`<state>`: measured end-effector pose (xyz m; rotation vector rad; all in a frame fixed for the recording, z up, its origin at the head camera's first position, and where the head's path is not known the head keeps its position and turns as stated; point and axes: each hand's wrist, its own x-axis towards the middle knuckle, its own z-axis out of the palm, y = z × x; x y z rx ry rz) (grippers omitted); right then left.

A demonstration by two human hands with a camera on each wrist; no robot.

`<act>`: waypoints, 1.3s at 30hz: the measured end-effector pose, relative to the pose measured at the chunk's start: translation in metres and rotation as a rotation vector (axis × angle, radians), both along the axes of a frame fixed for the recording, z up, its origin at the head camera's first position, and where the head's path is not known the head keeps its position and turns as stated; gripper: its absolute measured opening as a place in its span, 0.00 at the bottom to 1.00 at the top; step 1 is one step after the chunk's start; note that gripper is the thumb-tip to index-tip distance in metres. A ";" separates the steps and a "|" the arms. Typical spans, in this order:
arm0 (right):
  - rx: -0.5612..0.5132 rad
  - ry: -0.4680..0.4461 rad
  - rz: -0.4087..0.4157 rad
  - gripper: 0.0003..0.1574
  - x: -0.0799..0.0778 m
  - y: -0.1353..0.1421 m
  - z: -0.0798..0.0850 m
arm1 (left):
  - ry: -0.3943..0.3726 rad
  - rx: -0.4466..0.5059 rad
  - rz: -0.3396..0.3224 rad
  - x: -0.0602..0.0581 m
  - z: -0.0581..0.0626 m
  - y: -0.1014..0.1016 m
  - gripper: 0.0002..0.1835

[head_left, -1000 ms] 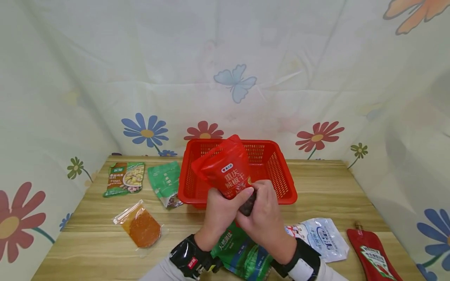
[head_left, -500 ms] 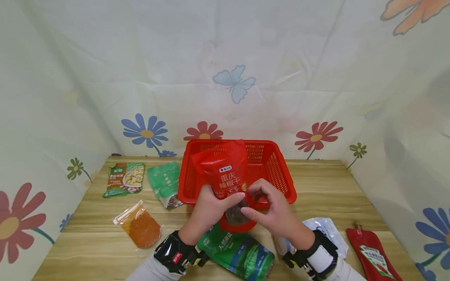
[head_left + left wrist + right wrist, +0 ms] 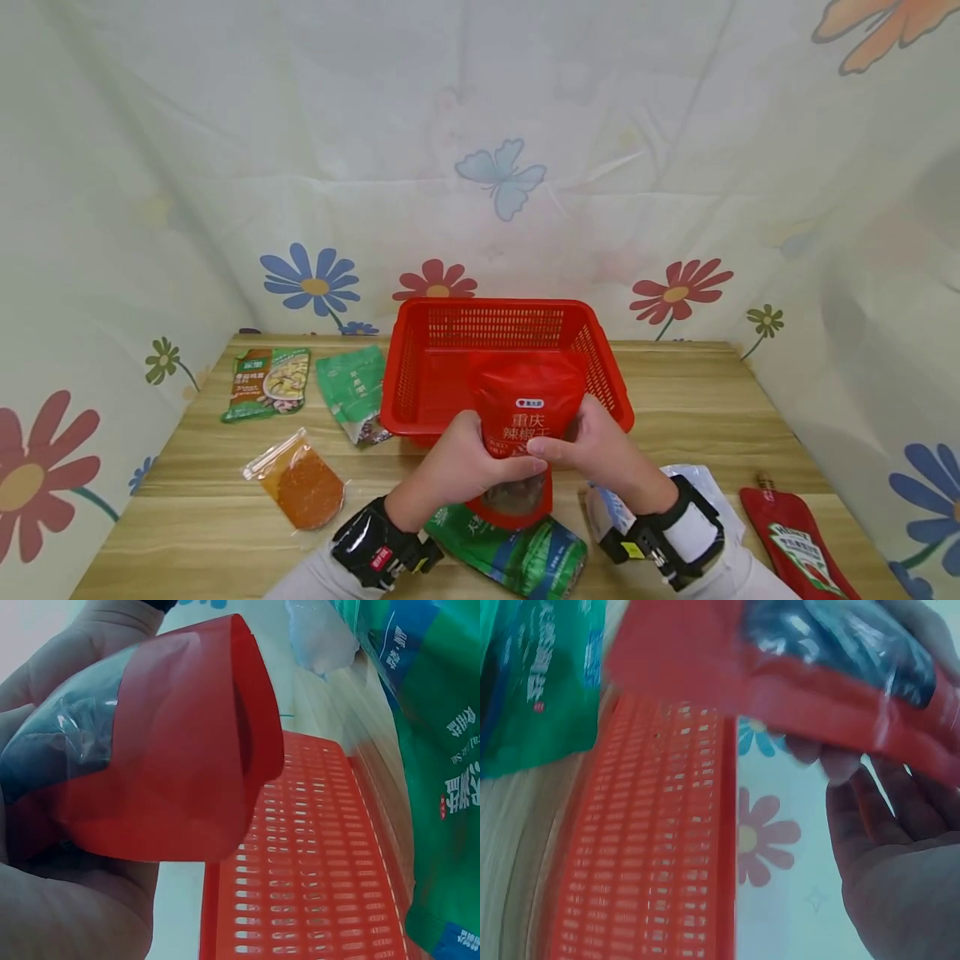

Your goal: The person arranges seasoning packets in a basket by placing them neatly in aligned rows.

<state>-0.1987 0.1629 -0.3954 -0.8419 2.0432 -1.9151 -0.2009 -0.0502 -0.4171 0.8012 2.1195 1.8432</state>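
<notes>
A red pouch of dried chilies (image 3: pixel 528 387) is held upright over the near rim of the red plastic basket (image 3: pixel 621 408). My left hand (image 3: pixel 467 458) grips its left side, thumb across the front, fingers hidden behind. On the other side my right hand (image 3: pixel 611 457) holds the pouch's right edge, thumb laid on the printed front near the left thumb. A dark see-through window shows low on the pouch. In the left wrist view the pouch's red base (image 3: pixel 187 750) faces the camera. Below the pouch, a green salt bag (image 3: pixel 517 554) lies on the table.
Left of the basket lie a green pouch (image 3: pixel 351 385), a brown-and-green soup packet (image 3: pixel 266 383) and a zip bag of orange powder (image 3: pixel 302 487). To the right are a white-and-blue bag (image 3: pixel 705 487), partly under the right wrist, and a Heinz ketchup pouch (image 3: pixel 798 537).
The chili pouch has moved down and toward me and straightened from a leftward tilt. My right hand loosened from it half a second ago and now holds its right side.
</notes>
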 end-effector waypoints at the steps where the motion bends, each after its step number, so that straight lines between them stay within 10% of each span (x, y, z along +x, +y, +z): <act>1: 0.004 -0.013 -0.007 0.36 0.002 -0.002 0.002 | 0.006 -0.003 -0.003 0.000 0.000 0.001 0.32; 23: 0.087 0.011 -0.321 0.40 0.007 -0.020 0.021 | 0.025 -0.083 0.101 0.000 0.008 -0.003 0.29; 39: -0.195 -0.187 -0.536 0.32 -0.037 0.010 0.050 | 0.158 -0.342 0.168 -0.020 0.003 -0.045 0.24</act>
